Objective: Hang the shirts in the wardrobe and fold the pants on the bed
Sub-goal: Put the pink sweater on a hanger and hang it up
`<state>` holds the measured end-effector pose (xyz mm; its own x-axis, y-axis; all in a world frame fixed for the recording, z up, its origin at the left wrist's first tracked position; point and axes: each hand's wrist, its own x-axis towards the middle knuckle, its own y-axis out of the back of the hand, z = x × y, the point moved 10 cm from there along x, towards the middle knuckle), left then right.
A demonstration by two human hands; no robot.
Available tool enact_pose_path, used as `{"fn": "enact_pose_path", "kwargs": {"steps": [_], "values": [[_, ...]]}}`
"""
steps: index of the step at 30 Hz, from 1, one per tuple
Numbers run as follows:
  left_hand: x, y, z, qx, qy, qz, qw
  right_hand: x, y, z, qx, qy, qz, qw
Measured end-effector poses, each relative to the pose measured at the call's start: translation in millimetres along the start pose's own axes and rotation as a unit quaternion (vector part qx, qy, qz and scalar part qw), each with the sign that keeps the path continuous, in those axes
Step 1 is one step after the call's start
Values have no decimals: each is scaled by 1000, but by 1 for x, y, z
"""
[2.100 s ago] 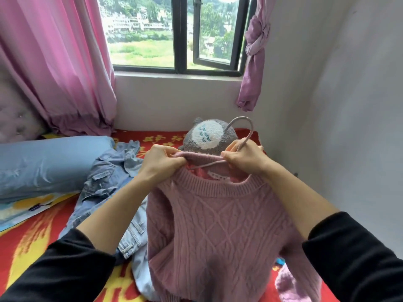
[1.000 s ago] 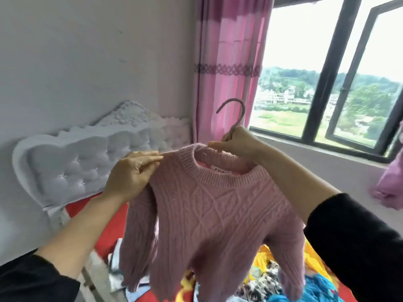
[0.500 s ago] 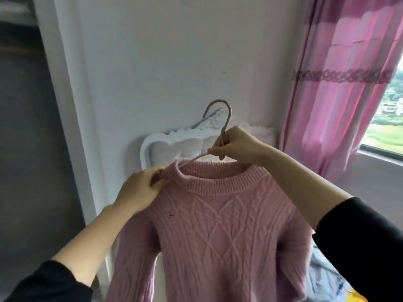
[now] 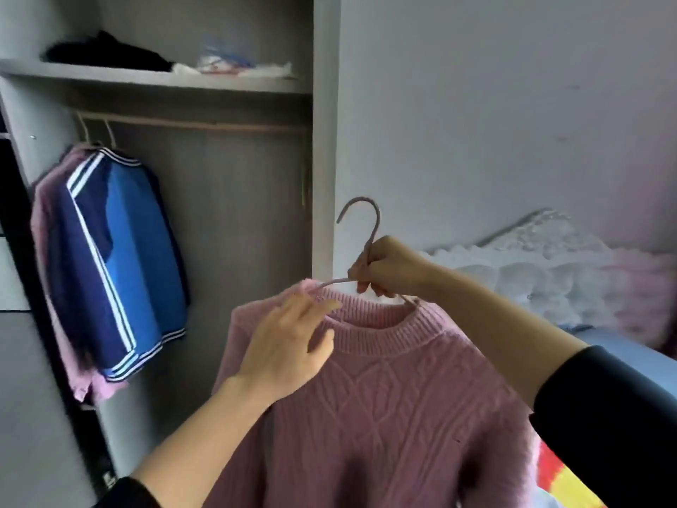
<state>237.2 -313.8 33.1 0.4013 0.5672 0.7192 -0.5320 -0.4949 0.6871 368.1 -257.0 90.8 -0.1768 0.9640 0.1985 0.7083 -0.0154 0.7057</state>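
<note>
- Half a second ago we faced the bare wall. Now the view has swung left, and the open wardrobe [image 4: 324,104] and its rail [image 4: 205,123] have come into sight.
- The sweater [image 4: 384,416] hangs on its hanger [image 4: 368,221] in the air, in front of the wardrobe's right side panel. It is below the rail and not yet on it.
- Our right hand [image 4: 390,269] grips the hanger's neck, its fingers [image 4: 366,284] curled tightly round it. The hook stands free above the hand, its open end turned towards the wardrobe.
- Our left hand [image 4: 289,346] pinched the sweater's shoulder a moment ago. Its fingers [image 4: 322,306] have now loosened, lie nearly straight on that shoulder and hold nothing.
- A blue jacket [image 4: 121,258] already hangs at the rail's left end, with a pink garment behind it.
- We judge that the carry from the bed [image 4: 622,364] is done. The hook must now be lifted up and left, over the rail to the right of the jacket.
- With only one hand gripping, the sweater could slide off the hanger's arm if the hanger tilts.
- No pants show here, so we take it the folding is still to do.
</note>
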Motion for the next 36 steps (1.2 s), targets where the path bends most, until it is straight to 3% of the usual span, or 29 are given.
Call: {"fn": "enact_pose_path", "kwargs": {"steps": [3, 10, 13, 16, 21, 26, 36], "values": [[-2, -38, -46, -14, 44, -132, 990, 52, -42, -45, -25, 47, -16, 998], [2, -58, -197, -33, 95, -217, 971, 177, -85, -83, -18, 65, 8, 998], [24, -60, -264, -124, 156, -226, 954, 232, -122, -101, -68, 71, -18, 995], [50, -46, -320, -170, 176, -201, 949, 287, -148, -115, -70, 67, -28, 995], [88, -1, -419, -27, 197, -108, 974, 365, -180, -143, -30, 53, -41, 997], [124, 25, -510, 61, 243, -75, 965, 440, -192, -169, 32, 26, -1, 999], [239, 99, -669, 185, 177, -17, 967, 583, -210, -229, 150, 4, 62, 987]]}}
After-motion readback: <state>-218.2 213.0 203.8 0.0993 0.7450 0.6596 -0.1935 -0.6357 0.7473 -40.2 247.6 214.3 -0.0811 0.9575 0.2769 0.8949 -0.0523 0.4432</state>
